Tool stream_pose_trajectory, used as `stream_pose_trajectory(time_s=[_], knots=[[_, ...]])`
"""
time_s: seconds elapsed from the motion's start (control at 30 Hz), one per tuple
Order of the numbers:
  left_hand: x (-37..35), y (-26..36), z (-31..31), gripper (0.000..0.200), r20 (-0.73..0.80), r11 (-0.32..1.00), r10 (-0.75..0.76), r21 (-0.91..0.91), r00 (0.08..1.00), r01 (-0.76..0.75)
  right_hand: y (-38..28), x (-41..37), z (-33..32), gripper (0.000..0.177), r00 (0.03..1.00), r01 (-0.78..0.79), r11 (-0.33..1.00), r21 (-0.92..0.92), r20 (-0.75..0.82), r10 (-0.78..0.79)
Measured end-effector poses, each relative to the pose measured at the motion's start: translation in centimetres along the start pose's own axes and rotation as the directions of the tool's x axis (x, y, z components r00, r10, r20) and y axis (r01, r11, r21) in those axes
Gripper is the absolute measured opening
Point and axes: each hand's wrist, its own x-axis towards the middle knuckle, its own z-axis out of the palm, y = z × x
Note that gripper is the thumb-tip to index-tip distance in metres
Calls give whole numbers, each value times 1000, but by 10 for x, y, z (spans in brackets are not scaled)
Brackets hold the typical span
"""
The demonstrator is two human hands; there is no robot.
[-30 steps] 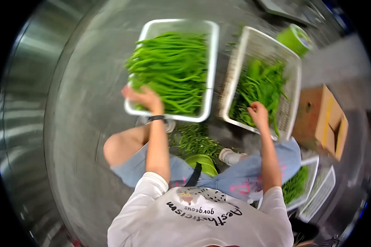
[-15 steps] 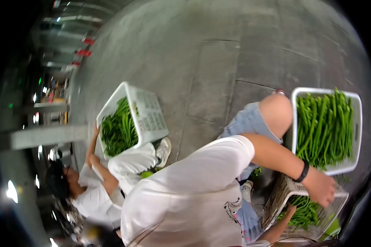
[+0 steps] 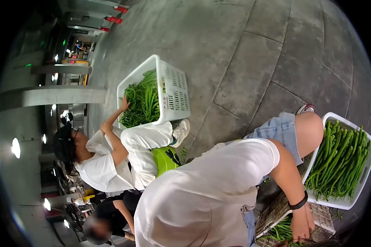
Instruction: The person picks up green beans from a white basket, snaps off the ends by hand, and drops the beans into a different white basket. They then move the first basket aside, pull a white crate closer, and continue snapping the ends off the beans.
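Observation:
My right hand [image 3: 303, 224], with a black band on its wrist, reaches down into a slatted crate [image 3: 272, 216] at the bottom right. Its fingers are pressed together around some green beans, low near the frame edge. Loose green beans [image 3: 282, 229] lie inside this crate beside the hand. Of my left hand [image 3: 282, 243] only a sliver shows at the bottom edge, its fingers hidden. Just above the crate stands a white basket [image 3: 366, 181] with long green beans [image 3: 338, 160] laid side by side.
A co-worker [image 3: 107, 164] in white sits at the left, one hand in a white crate [image 3: 175, 90] of green beans. A bright green object [image 3: 165, 159] lies beside that person's leg. Another person [image 3: 121, 210] in black is lower left. Red extinguishers [image 3: 114, 19] stand far off.
The view has shifted. My right hand has gone from above the slatted crate down into it. My left hand has mostly left the frame. The co-worker's hand has moved from the crate's rim onto the beans.

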Motion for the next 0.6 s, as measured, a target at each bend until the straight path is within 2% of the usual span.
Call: stream_pose_trajectory(time_s=[0.1,0.27,0.43,0.6], knots=[[1,18,8,30,-56,994,32,-103,998,-37,-5,-4,-1,52,1000,8,999,35,-11,-7],[4,39,15,32,1,968,29,-248,1000,-28,-9,-10,-1,51,1000,14,997,81,-26,-12],[-3,54,17,34,165,902,-66,-413,984,129,-10,-16,-7,49,999,30,994,102,-41,-26],[-16,67,10,36,335,776,-176,-531,926,339,-15,-26,-11,47,997,56,989,136,-55,-49]])
